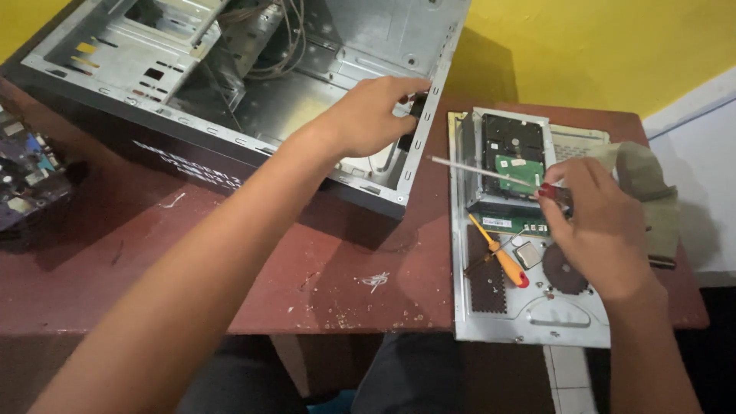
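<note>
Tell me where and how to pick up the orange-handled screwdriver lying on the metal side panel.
Grip the orange-handled screwdriver by its thick handle, near the red end cap, coming from above. It lies flat on the metal side panel, slanting with its thin shaft toward the upper left, so the handle is the wide, graspable part. The right hand, already holding another screwdriver, is nearest; the left hand rests on the computer case.
</note>
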